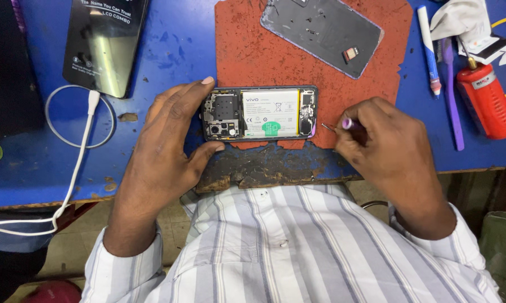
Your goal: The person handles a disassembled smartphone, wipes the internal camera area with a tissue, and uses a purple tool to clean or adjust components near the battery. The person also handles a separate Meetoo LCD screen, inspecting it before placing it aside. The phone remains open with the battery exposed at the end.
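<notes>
An opened phone (259, 113) lies on its face on a worn red mat (253, 56), showing its white battery, circuit board and camera module. My left hand (171, 132) clasps the phone's left end, thumb at the near edge and forefinger along the far edge. My right hand (384, 140) sits just right of the phone, pinching a small purple-handled tool (342, 124) whose metal tip points at the phone's right end. The phone's detached back cover (323, 31) rests further back on the mat.
A dark glossy package (104, 42) and a white cable (84, 120) lie on the blue table at left. At right are a white pen (429, 50), a purple tool (452, 95), a red cylindrical can (487, 101) and crumpled cloth (460, 17).
</notes>
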